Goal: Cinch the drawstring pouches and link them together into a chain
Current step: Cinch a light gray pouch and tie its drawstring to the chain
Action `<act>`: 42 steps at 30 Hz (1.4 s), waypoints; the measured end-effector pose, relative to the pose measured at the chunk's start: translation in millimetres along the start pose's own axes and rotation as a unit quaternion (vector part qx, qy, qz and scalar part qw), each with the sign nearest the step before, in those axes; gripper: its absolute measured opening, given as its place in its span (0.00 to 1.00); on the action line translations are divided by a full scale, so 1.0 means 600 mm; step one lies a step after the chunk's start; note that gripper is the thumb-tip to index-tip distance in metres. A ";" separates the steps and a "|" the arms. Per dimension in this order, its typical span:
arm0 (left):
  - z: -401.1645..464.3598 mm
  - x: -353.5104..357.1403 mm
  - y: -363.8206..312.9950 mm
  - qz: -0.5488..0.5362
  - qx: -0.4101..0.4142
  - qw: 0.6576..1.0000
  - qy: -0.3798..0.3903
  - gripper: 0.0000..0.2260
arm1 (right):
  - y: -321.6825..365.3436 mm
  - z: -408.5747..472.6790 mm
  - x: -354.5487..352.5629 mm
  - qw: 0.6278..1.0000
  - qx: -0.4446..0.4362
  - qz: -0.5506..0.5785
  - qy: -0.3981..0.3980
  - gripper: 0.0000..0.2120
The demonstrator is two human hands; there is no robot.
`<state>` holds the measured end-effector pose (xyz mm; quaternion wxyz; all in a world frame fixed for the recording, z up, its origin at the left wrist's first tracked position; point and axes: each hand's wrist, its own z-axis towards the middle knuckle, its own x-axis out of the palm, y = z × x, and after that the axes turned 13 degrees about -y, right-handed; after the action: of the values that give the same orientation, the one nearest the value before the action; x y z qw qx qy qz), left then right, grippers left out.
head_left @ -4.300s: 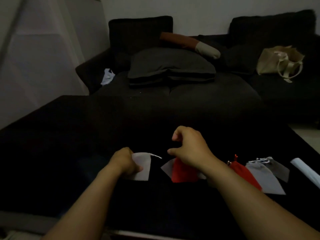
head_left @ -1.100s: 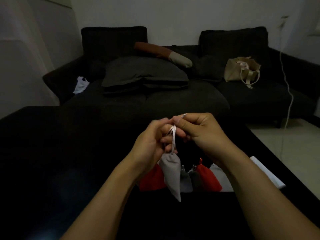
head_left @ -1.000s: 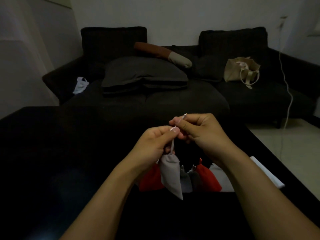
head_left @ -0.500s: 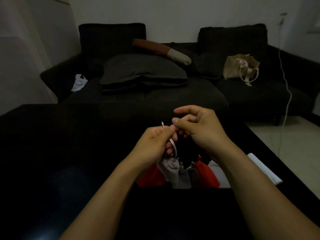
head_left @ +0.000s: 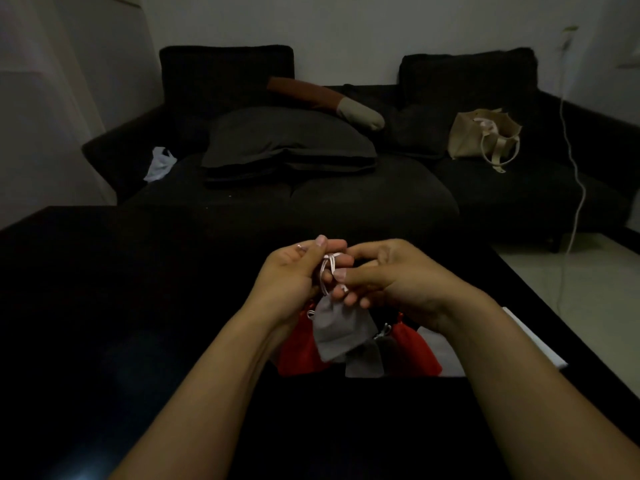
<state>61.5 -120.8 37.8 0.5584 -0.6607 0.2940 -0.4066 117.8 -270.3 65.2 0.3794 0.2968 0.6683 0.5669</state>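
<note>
Half a second earlier the hands had worked a little apart; now the left hand [head_left: 294, 271] and right hand [head_left: 398, 278] were pressed close together above the black table [head_left: 138, 306], both pinching the pale drawstring [head_left: 328, 271] of the grey pouch [head_left: 341, 329]. The pouch hung lower beneath the fingers, its neck gathered, over the red pouch [head_left: 296, 355] and the others lying in a row below.

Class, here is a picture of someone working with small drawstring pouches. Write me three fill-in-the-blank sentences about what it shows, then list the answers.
1. Both hands pinch the white drawstring of a ____ pouch held above the table.
2. The pouch on the table under the left hand is ____ in colour.
3. The beige tote bag sits on the ____.

Answers: grey; red; sofa
</note>
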 end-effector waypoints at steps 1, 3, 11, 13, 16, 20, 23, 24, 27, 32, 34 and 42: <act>-0.001 0.000 -0.002 0.001 -0.002 1.000 0.011 0.13 | -0.001 0.000 0.002 1.000 0.003 -0.002 0.004 0.09; -0.002 -0.002 -0.002 0.004 -0.004 1.000 0.027 0.13 | -0.003 0.000 0.004 1.000 0.004 -0.010 -0.010 0.08; 0.006 -0.012 -0.003 0.051 0.035 0.998 0.000 0.14 | -0.006 0.004 0.006 0.991 -0.014 -0.111 -0.078 0.07; 0.008 -0.013 0.001 0.135 0.138 0.980 -0.045 0.13 | -0.007 0.005 0.006 0.992 -0.005 -0.097 -0.076 0.08; 0.001 -0.004 0.002 0.122 0.194 0.972 -0.053 0.14 | -0.009 0.008 0.009 0.997 0.057 -0.029 -0.034 0.17; -0.014 0.015 -0.005 -0.004 0.136 0.991 -0.019 0.16 | -0.020 0.020 0.022 0.971 0.159 0.173 -0.030 0.23; -0.016 0.021 -0.005 -0.023 0.125 0.992 -0.016 0.17 | -0.023 0.026 0.030 0.945 0.156 0.285 -0.037 0.15; -0.015 0.019 -0.006 -0.022 0.125 0.992 -0.018 0.18 | -0.023 0.026 0.031 0.943 0.154 0.293 -0.041 0.13; -0.012 0.010 -0.006 -0.012 0.120 0.993 -0.004 0.19 | -0.025 0.029 0.029 0.937 0.159 0.303 -0.070 0.11; -0.003 0.012 -0.005 -0.086 0.049 0.993 -0.061 0.28 | -0.027 0.037 0.029 0.901 0.157 0.384 -0.128 0.09; 0.012 -0.005 -0.011 -0.225 -0.023 0.967 -0.118 0.27 | -0.023 0.036 0.019 0.874 0.150 0.442 -0.136 0.11; 0.016 -0.015 -0.013 -0.278 -0.052 0.956 -0.083 0.30 | -0.020 0.032 0.014 0.857 0.095 0.483 -0.154 0.14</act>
<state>64.8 -106.6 43.3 0.4108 -0.7755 0.0722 -0.4739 129.8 -255.0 50.6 0.1260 0.7007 0.4246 0.5594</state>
